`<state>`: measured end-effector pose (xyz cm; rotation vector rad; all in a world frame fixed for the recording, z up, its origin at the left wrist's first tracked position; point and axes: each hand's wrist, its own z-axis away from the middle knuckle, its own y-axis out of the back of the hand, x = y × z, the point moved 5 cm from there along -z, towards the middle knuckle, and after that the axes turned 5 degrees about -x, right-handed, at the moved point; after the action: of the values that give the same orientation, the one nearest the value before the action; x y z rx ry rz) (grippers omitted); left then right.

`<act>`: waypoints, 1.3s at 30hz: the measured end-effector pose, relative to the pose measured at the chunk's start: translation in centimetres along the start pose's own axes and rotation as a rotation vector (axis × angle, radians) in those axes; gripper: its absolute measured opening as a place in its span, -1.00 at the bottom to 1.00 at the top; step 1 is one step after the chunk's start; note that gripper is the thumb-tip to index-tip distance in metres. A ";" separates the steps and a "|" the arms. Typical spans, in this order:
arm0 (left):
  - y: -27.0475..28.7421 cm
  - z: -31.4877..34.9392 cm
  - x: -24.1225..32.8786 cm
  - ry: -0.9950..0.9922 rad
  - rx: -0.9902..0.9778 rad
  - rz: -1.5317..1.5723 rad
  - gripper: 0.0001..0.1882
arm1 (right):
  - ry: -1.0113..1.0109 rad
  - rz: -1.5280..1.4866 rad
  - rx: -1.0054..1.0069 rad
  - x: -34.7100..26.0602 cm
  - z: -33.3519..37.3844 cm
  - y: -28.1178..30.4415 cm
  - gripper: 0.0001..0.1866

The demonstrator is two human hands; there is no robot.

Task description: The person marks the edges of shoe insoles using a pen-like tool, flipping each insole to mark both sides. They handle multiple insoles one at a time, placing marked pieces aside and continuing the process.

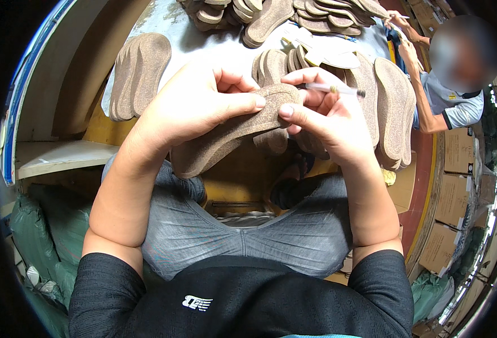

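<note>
Between my two hands, above my lap, I hold a brown speckled cork footbed (220, 135), tilted with one end up to the right. My left hand (195, 101) grips its upper edge, thumb pressed on the top face. On the end at the right, my right hand (330, 110) pinches the footbed with the thumb in front. A slim clear pen (338, 89) with a dark tip end also sits between the fingers of my right hand. Just beyond my hands, more footbeds (271, 67) stand stacked at the table's near edge.
Left on the white table (203, 48) stands a stack of footbeds (141, 76); other footbed piles (327, 14) lie at the back. Long footbeds (392, 107) lean at the right edge. A co-worker (448, 93) works at the right. Cardboard boxes (451, 200) line the floor there.
</note>
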<state>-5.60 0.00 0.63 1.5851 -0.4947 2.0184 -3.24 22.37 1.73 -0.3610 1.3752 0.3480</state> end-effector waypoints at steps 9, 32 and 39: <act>1.7 -0.2 0.9 -0.157 0.166 -0.014 -0.61 | 0.029 -0.120 0.151 0.4 -0.3 1.6 -0.52; -3.7 3.7 5.4 -0.789 0.376 -0.334 -0.75 | 0.201 -0.295 0.331 0.5 -0.3 4.3 -0.54; -5.9 -0.9 -1.5 -0.082 0.081 0.857 -0.56 | 0.221 -0.349 0.372 -0.1 0.2 3.9 -0.50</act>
<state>-2.49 5.00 -1.24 1.6679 -1.3127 2.5889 -4.81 25.91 1.70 -0.3278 1.5245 -0.2414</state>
